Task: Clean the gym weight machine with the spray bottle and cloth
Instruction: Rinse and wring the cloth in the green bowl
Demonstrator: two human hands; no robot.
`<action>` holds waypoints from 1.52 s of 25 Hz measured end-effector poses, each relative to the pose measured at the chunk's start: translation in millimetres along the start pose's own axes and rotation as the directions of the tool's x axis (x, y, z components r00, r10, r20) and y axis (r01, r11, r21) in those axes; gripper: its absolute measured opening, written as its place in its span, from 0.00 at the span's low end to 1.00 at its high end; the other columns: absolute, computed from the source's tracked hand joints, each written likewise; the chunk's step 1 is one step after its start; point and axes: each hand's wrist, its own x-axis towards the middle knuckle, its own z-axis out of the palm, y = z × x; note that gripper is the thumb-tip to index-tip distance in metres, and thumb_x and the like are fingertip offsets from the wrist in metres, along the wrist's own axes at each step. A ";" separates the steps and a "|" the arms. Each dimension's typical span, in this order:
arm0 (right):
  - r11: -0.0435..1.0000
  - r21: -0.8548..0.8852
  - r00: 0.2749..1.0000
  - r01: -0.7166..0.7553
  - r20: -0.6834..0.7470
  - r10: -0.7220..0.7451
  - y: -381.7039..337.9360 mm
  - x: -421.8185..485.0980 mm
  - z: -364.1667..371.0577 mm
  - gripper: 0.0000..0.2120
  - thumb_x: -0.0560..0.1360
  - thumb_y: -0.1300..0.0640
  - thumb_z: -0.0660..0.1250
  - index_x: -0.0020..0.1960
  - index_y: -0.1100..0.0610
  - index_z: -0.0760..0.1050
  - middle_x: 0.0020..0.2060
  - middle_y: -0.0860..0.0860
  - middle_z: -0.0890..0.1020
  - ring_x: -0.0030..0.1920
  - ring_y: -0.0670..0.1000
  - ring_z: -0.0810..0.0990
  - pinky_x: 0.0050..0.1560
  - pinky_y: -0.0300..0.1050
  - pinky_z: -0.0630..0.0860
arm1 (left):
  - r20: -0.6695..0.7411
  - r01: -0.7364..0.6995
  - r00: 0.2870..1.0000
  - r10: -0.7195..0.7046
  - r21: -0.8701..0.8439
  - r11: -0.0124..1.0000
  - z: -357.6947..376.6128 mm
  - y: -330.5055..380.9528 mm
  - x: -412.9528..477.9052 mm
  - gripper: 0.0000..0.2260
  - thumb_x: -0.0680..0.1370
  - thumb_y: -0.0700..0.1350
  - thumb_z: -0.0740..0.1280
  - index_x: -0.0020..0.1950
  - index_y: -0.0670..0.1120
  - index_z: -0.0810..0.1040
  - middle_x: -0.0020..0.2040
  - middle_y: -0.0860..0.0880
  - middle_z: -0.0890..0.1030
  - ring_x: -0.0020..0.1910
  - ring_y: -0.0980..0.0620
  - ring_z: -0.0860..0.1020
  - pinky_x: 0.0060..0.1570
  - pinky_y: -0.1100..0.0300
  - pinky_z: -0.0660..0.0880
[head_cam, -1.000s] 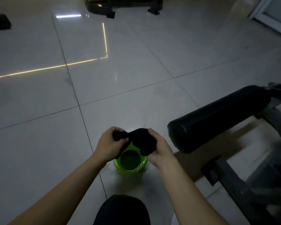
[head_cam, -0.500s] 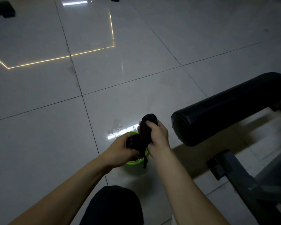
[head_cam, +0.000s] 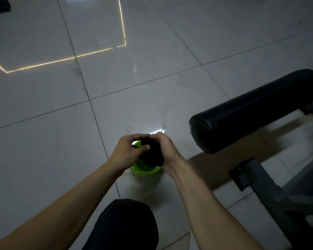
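Note:
A dark cloth (head_cam: 152,156) is bunched between both hands above a small green bowl (head_cam: 145,169) on the tiled floor. My left hand (head_cam: 128,152) grips the cloth's left side, thumb across it. My right hand (head_cam: 167,150) is wrapped round its right side. The weight machine's black padded roller (head_cam: 251,110) lies to the right, on a grey metal frame (head_cam: 271,188). No spray bottle is in sight.
Wet patches (head_cam: 163,127) glisten on the floor just beyond the bowl. My dark-clothed knee (head_cam: 123,224) is at the bottom centre. A dark object (head_cam: 0,4) sits at the far top left. Glossy tiles stretch to the left and ahead.
The cloth, held upright with my right hand on top half a second ago, is now bunched lower between both hands over the bowl. The view shifted slightly.

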 end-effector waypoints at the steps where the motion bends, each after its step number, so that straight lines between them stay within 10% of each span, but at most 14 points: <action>1: 0.999 -0.044 0.999 0.001 0.037 0.001 1.7 -2.1 -0.7 0.12 0.78 0.50 0.61 0.47 0.54 0.81 0.41 0.56 0.79 0.43 0.56 0.78 0.41 0.46 0.71 | -0.037 -0.007 0.999 0.008 0.020 1.000 0.4 -0.8 1.0 0.13 0.77 0.37 0.73 0.57 0.53 0.85 0.52 0.56 0.85 0.48 0.51 0.85 0.52 0.47 0.84; 5: 0.963 -0.264 0.998 0.063 0.000 -0.065 13.5 -1.5 3.7 0.11 0.85 0.46 0.61 0.60 0.49 0.78 0.44 0.52 0.82 0.37 0.50 0.79 0.35 0.45 0.78 | -0.226 0.023 0.974 -0.010 0.056 0.998 -2.2 -0.4 11.3 0.03 0.73 0.46 0.74 0.44 0.54 0.87 0.42 0.56 0.86 0.44 0.54 0.85 0.50 0.44 0.83; 7: 0.982 -0.147 0.988 0.115 -0.090 -0.129 16.1 4.2 2.5 0.10 0.86 0.49 0.59 0.56 0.51 0.77 0.42 0.54 0.79 0.30 0.48 0.71 0.26 0.40 0.67 | -0.236 0.010 0.972 0.013 0.096 0.995 -5.6 4.4 12.5 0.07 0.75 0.56 0.72 0.46 0.54 0.87 0.43 0.56 0.86 0.42 0.55 0.83 0.51 0.44 0.82; 10: 0.930 0.360 0.997 -0.068 0.042 0.057 18.8 7.9 -6.1 0.07 0.82 0.54 0.67 0.50 0.56 0.80 0.37 0.52 0.78 0.31 0.46 0.68 0.24 0.36 0.60 | 0.067 -0.197 0.980 0.189 0.154 0.968 -11.9 3.2 3.9 0.16 0.79 0.59 0.66 0.64 0.57 0.81 0.59 0.57 0.83 0.59 0.59 0.80 0.63 0.51 0.78; 14: 0.792 0.593 0.984 -0.146 0.172 0.053 37.9 9.7 -13.8 0.06 0.78 0.59 0.69 0.55 0.56 0.81 0.45 0.52 0.81 0.39 0.48 0.77 0.33 0.38 0.71 | 0.341 -0.483 0.866 0.365 0.387 0.785 -20.1 -17.8 1.0 0.24 0.85 0.44 0.62 0.80 0.56 0.65 0.79 0.53 0.66 0.77 0.56 0.64 0.75 0.56 0.65; 18: 0.747 0.650 0.986 -0.143 0.026 0.167 43.8 14.3 -9.1 0.09 0.77 0.63 0.60 0.49 0.62 0.79 0.38 0.57 0.82 0.38 0.53 0.75 0.41 0.43 0.68 | 0.403 -0.663 0.749 0.526 0.480 0.575 -12.7 -30.0 1.9 0.27 0.81 0.37 0.63 0.80 0.47 0.65 0.67 0.50 0.77 0.62 0.53 0.74 0.62 0.61 0.71; 22: 0.693 0.716 0.982 -0.087 -0.054 0.180 51.4 26.3 1.0 0.17 0.81 0.48 0.63 0.52 0.60 0.81 0.43 0.57 0.84 0.40 0.54 0.80 0.44 0.43 0.73 | 0.169 -0.528 0.836 0.522 0.507 0.681 2.5 -37.5 -5.1 0.18 0.76 0.44 0.74 0.65 0.53 0.79 0.53 0.67 0.76 0.50 0.61 0.71 0.51 0.62 0.74; 25: 0.886 0.463 0.957 0.003 -0.258 0.132 53.8 34.1 5.5 0.24 0.84 0.39 0.58 0.56 0.60 0.79 0.35 0.54 0.82 0.32 0.52 0.77 0.33 0.43 0.71 | 0.139 -0.438 0.884 0.446 0.577 0.689 2.4 -43.8 3.0 0.13 0.79 0.55 0.67 0.63 0.57 0.75 0.61 0.57 0.81 0.55 0.52 0.76 0.52 0.53 0.76; 30: 0.976 -0.174 0.883 0.134 -0.426 -0.197 39.7 44.0 12.0 0.19 0.86 0.44 0.53 0.54 0.57 0.75 0.40 0.52 0.78 0.35 0.51 0.76 0.36 0.45 0.71 | 0.033 -0.312 0.923 0.382 0.644 0.699 12.9 -38.5 9.1 0.12 0.85 0.56 0.53 0.59 0.50 0.69 0.39 0.53 0.77 0.36 0.50 0.73 0.36 0.54 0.66; 34: 0.597 -0.724 0.739 0.345 -0.183 -0.649 31.8 42.8 6.6 0.15 0.85 0.40 0.53 0.56 0.51 0.69 0.44 0.48 0.81 0.45 0.52 0.80 0.45 0.52 0.76 | -0.046 -0.005 0.999 0.006 0.022 1.000 17.4 -29.4 23.0 0.17 0.86 0.56 0.54 0.48 0.47 0.74 0.35 0.55 0.76 0.33 0.53 0.74 0.34 0.58 0.68; 38: 0.139 -0.904 0.692 0.404 0.203 -0.693 34.5 39.6 -19.5 0.18 0.84 0.38 0.54 0.57 0.52 0.69 0.43 0.50 0.83 0.42 0.57 0.81 0.40 0.52 0.76 | 0.245 0.500 0.866 -0.436 -0.378 0.779 4.8 -25.4 23.6 0.12 0.81 0.48 0.63 0.38 0.48 0.69 0.31 0.51 0.63 0.24 0.55 0.58 0.24 0.63 0.56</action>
